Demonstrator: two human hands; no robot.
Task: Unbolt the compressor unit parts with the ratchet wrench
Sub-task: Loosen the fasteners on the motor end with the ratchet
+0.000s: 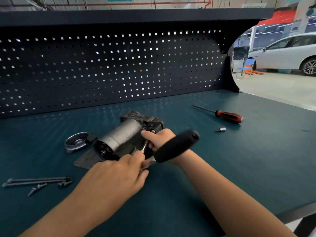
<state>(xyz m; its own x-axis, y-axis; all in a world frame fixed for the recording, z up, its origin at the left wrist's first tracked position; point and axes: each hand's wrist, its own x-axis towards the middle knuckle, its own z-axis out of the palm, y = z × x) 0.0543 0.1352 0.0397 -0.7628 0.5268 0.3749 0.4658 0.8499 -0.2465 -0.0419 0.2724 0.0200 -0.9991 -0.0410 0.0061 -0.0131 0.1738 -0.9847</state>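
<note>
Partly done, I judge: the compressor (123, 134) lies mid-bench (222, 168) with its cap (77, 141) off beside it and loose bolts (37, 181) to the left; at least one fastener seems left, since the wrench (176, 146) is on the unit; the right hand (159, 139) curls round its metal shaft; the left hand (118, 175) pinches its head end; counted: one compressor, one wrench, one cap, one screwdriver (227, 115), one bit (220, 129); two long bolts, some short ones, number unclear.

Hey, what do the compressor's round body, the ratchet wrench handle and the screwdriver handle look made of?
Compressor body: bare grey metal, dull brushed sheen. Ratchet wrench handle: matte black, likely rubber or plastic grip; motion blur leaves it open. Screwdriver handle: glossy red and black, probably moulded plastic.
</note>
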